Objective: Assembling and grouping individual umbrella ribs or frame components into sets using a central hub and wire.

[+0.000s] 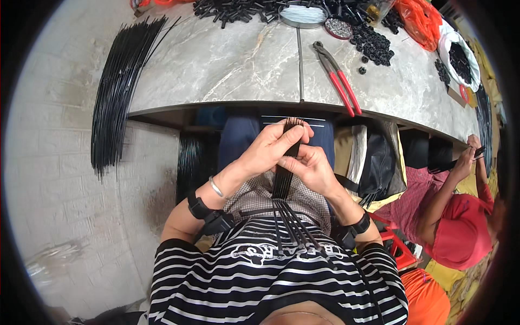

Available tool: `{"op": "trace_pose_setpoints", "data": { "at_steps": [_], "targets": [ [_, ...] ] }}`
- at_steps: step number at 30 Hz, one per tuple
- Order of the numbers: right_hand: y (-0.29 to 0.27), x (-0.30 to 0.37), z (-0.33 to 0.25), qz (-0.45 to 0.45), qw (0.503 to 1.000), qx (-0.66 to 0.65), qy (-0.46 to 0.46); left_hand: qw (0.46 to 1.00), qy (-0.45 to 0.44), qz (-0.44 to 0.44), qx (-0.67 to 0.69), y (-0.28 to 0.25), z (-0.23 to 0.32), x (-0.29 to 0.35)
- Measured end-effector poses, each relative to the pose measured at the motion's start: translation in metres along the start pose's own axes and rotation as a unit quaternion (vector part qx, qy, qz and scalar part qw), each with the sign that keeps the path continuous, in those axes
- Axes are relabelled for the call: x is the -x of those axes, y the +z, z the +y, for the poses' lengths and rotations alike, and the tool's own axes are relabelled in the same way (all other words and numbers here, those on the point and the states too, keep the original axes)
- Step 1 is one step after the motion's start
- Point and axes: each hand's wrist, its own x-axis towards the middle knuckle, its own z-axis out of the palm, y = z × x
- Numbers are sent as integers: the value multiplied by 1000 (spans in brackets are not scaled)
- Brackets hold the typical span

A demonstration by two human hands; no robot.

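Note:
A flat bundle of thin black rods [283, 181] lies side by side over my lap, its loose ends fanning out across my striped shirt. My left hand [269, 146] is closed round the upper part, thumb laid across the front. Just below, my right hand [315, 170] pinches the same bundle from the other side, thumb on top. Two thin white wires [317, 122] run crosswise at the bundle's top end; whether they pass through the rods is too small to tell. The fingers behind the bundle are partly hidden.
On the grey marbled table [227, 70] are red-handled pliers [341, 84], a round tray [303, 23] of white wires, and black parts [374, 46]. More black rods [116, 97] overhang its left edge. An open bag [379, 162] stands right; beyond it a person in a red hat [460, 233] works.

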Motion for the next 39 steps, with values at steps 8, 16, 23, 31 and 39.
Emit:
{"op": "trace_pose_setpoints", "data": {
  "at_steps": [8, 16, 23, 31, 39],
  "targets": [
    [8, -2, 9, 37, 998, 51, 17, 990, 22, 138, 19, -8, -12, 32],
    [14, -10, 3, 27, 998, 26, 43, 986, 42, 158, 41, -20, -13, 38],
    [13, -10, 5, 20, 999, 22, 32, 986, 39, 163, 19, -17, -12, 36],
    [11, -6, 11, 24, 999, 14, 33, 987, 66, 148, -1, -17, -17, 35],
    [8, -12, 9, 20, 999, 10, 36, 987, 69, 140, -29, -23, -9, 27]
  ]
}}
